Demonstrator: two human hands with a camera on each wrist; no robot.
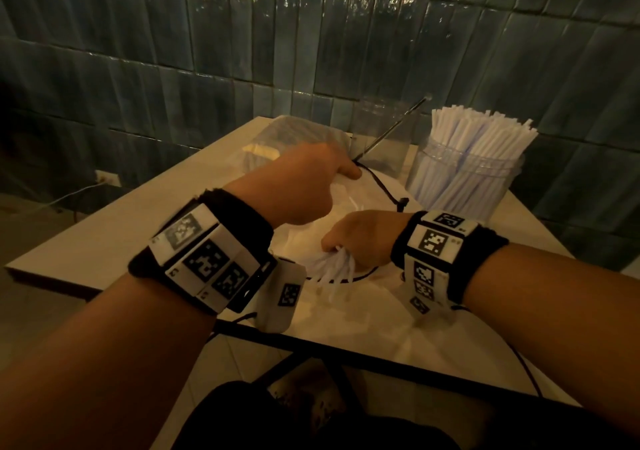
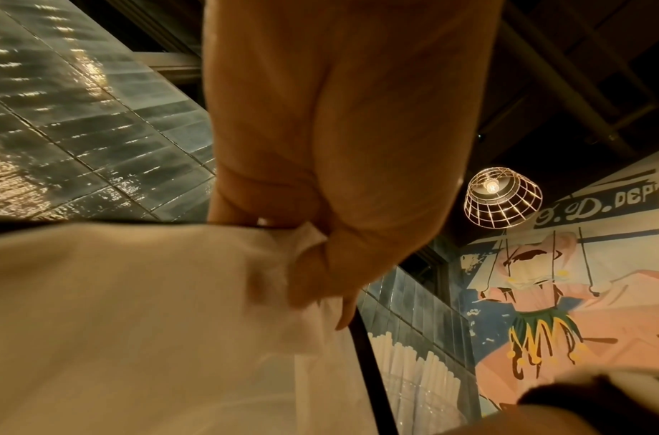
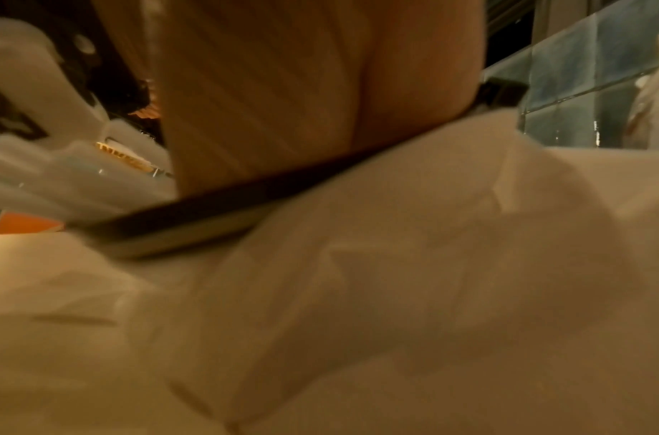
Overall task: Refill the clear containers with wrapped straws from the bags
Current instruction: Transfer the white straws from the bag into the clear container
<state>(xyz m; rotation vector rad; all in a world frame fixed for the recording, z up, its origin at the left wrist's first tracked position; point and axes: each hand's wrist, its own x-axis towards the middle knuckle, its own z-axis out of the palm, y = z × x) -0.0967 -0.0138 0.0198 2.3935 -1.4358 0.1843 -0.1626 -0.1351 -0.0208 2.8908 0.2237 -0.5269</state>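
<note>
A white drawstring bag (image 1: 349, 204) lies on the table in the head view. My left hand (image 1: 322, 172) holds up its far edge by the black cord (image 1: 381, 186). In the left wrist view my left hand (image 2: 313, 250) pinches the bag fabric (image 2: 134, 309) between thumb and fingers. My right hand (image 1: 353, 242) grips a bunch of white wrapped straws (image 1: 334, 268) at the bag's mouth. In the right wrist view only the palm (image 3: 283, 88) shows over the bag (image 3: 395, 294); its fingers are hidden. At the back right a clear container (image 1: 467, 176) stands packed with wrapped straws.
Another clear container (image 1: 384, 138) with a thin metal rod stands behind the bag, left of the full one. A clear plastic bag (image 1: 291, 138) lies at the table's back left. The tiled wall (image 1: 311, 34) is close behind. The table's near edge (image 1: 346, 349) is by my lap.
</note>
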